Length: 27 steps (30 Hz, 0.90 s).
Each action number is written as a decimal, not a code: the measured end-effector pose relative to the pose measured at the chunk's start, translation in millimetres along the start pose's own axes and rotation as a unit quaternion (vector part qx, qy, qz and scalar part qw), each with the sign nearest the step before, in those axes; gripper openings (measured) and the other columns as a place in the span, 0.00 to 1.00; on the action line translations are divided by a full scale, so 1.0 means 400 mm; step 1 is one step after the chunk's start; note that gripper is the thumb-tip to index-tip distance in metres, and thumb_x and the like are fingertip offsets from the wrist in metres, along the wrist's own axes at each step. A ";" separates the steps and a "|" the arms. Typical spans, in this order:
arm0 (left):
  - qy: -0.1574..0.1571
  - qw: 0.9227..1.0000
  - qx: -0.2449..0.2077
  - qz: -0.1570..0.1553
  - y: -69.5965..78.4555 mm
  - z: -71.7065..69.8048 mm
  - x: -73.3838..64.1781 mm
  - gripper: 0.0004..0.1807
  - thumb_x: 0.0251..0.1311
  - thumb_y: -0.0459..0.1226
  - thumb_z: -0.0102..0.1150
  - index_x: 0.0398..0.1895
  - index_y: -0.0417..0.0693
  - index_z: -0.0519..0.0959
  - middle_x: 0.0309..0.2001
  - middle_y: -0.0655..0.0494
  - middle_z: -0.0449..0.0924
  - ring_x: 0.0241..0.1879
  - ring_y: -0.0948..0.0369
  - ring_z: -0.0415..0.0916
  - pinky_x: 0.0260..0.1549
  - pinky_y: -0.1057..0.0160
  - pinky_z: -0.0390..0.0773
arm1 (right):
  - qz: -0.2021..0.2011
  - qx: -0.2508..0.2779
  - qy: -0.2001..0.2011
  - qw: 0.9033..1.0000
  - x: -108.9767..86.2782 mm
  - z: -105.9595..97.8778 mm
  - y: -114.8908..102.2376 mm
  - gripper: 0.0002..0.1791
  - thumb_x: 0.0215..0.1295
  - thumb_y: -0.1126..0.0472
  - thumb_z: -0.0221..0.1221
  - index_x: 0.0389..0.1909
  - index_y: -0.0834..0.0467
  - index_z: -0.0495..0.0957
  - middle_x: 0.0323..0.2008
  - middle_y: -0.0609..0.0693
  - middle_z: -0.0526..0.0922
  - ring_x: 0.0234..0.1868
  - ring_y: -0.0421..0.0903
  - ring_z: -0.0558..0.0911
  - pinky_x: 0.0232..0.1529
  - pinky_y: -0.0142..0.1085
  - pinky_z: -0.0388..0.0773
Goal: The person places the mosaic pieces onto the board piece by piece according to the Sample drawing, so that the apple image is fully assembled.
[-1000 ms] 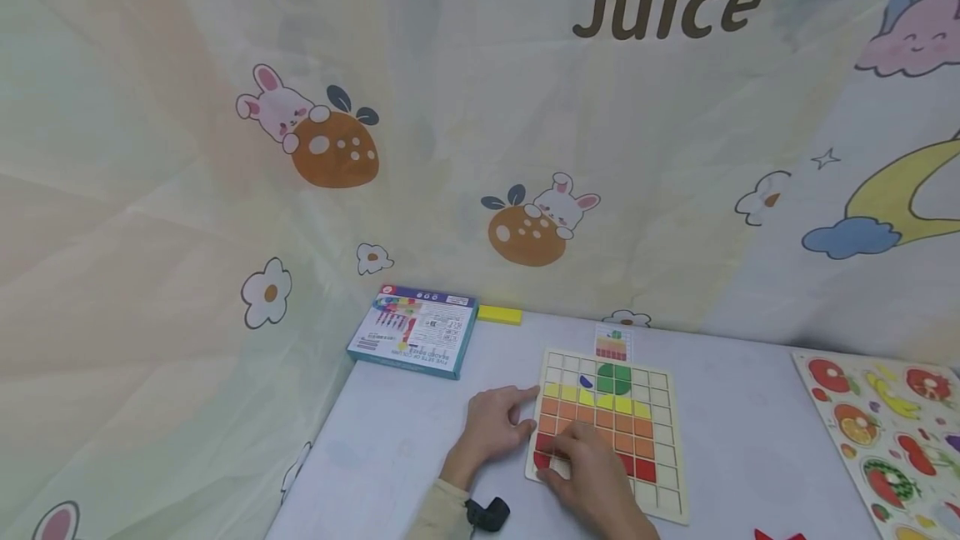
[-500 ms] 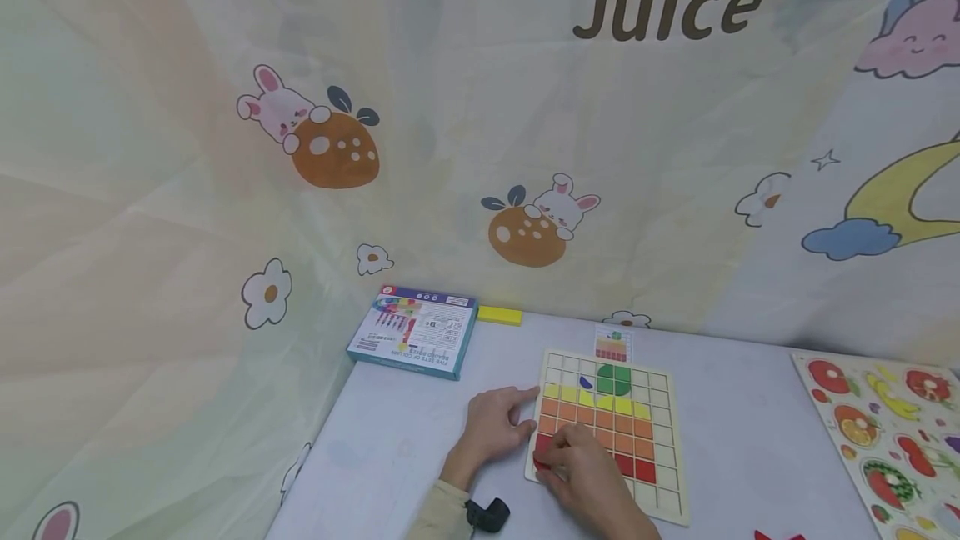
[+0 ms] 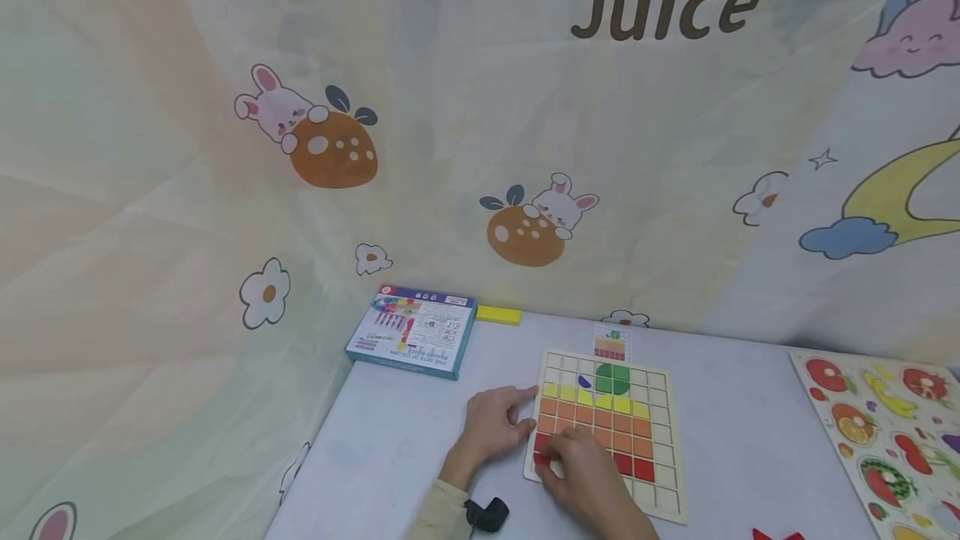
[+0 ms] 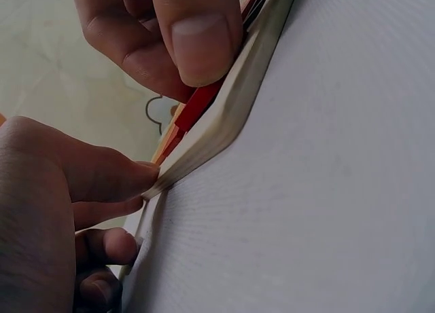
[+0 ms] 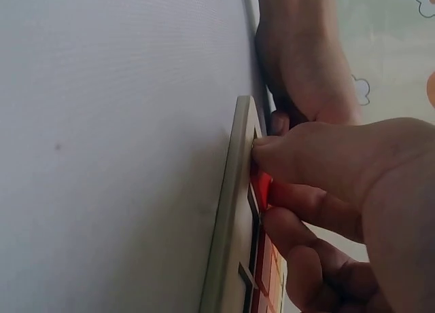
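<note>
A pegboard-like wooden grid board (image 3: 666, 473) lies on the table with colored flat tiles in its cells. My left hand (image 3: 491, 423) rests against the board's left edge, with index finger and thumb touching it at separate spots. At the lower left corner my right hand (image 3: 588, 469) pinches a small red tile (image 5: 264, 184) between thumb and fingers; that tile sits at the grid's surface. Orange tiles (image 3: 622, 442), a yellow row (image 3: 621, 404), green pieces (image 3: 612, 378) and a blue piece (image 3: 584, 382) fill other cells. My right hand hides part of the red rows.
A small pattern card (image 3: 612, 342) lies behind the board. At the back left are a flat box (image 3: 412, 332) and a yellow block (image 3: 498, 315). A fruit puzzle board (image 3: 888, 432) stands at the right, and red pieces (image 3: 776, 535) lie at the front edge.
Half a second ago the red tile under my right fingers looked more raised and tilted; now it lies flatter at the corner. My left hand has stayed still.
</note>
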<state>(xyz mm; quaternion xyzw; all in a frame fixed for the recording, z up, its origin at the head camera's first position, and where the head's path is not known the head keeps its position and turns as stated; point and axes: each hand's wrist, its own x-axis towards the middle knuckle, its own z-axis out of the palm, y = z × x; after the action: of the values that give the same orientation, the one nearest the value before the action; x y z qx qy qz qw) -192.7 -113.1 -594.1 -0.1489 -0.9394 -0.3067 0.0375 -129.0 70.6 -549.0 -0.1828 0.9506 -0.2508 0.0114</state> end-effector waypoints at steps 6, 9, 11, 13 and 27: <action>0.003 1.000 0.003 0.001 -0.001 0.003 0.002 0.27 0.61 0.47 0.73 0.65 0.64 0.85 0.17 0.71 0.64 0.18 0.72 0.57 0.23 0.70 0.56 | 0.006 0.015 -0.001 1.000 0.006 0.003 0.004 0.06 0.57 0.58 0.77 0.32 0.47 0.89 0.27 0.35 0.78 0.33 0.34 0.69 0.39 0.33 0.75; 0.004 1.000 0.002 0.001 0.000 0.003 0.002 0.26 0.61 0.47 0.73 0.65 0.64 0.85 0.17 0.71 0.64 0.18 0.72 0.57 0.23 0.70 0.56 | 0.008 0.020 0.002 1.000 0.006 0.000 0.002 0.06 0.57 0.58 0.77 0.31 0.47 0.89 0.26 0.34 0.78 0.32 0.33 0.69 0.38 0.32 0.74; 0.005 1.000 0.001 0.002 0.001 0.002 0.003 0.27 0.61 0.47 0.73 0.65 0.63 0.85 0.17 0.71 0.64 0.18 0.72 0.57 0.23 0.70 0.56 | 0.010 0.021 -0.001 1.000 0.007 -0.003 0.001 0.06 0.57 0.58 0.77 0.31 0.47 0.89 0.26 0.34 0.78 0.32 0.34 0.69 0.38 0.33 0.74; 0.006 1.000 -0.001 0.003 0.002 0.002 0.003 0.27 0.61 0.47 0.73 0.65 0.63 0.85 0.17 0.71 0.64 0.18 0.72 0.57 0.23 0.70 0.56 | 0.012 0.018 -0.008 1.000 0.007 -0.006 0.000 0.05 0.57 0.58 0.77 0.32 0.47 0.90 0.26 0.34 0.78 0.32 0.34 0.69 0.39 0.33 0.74; 0.010 1.000 0.001 0.017 0.002 0.002 0.009 0.26 0.61 0.47 0.73 0.65 0.62 0.85 0.17 0.70 0.64 0.18 0.72 0.56 0.24 0.70 0.57 | 0.024 0.011 0.015 1.000 -0.010 -0.008 0.006 0.12 0.54 0.51 0.80 0.40 0.45 0.94 0.32 0.33 0.73 0.36 0.34 0.67 0.37 0.29 0.70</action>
<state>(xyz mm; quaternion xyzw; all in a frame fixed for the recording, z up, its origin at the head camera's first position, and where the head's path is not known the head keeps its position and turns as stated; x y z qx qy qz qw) -195.8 -111.2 -593.9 -0.1616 -0.9367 -0.3063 0.0517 -126.5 75.6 -547.7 -0.1557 0.9519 -0.2638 0.0052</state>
